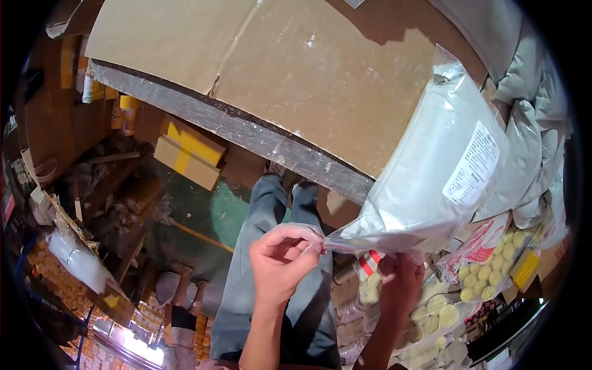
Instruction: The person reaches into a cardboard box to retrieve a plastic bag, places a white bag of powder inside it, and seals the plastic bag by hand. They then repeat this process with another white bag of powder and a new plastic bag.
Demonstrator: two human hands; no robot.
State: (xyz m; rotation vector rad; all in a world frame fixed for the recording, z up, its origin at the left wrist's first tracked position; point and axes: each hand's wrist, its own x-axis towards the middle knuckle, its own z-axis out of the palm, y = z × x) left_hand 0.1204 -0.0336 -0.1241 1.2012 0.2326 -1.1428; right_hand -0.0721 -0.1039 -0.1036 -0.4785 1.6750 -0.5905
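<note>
A clear plastic bag (425,154) filled with white material lies on the cardboard-covered table (296,80), its open end toward me over the table's edge. A white printed label (472,164) is on its side. My left hand (287,256) pinches the left corner of the bag's mouth between thumb and fingers. My right hand (401,277) is at the other end of the mouth, with its fingers closed on the plastic and partly hidden by the bag.
More filled bags (524,148) are piled at the right. Below them are bags of round pale-yellow items (493,265). A taped cardboard box (188,154) lies under the table's left side. Part of another person (180,320) shows at the lower left.
</note>
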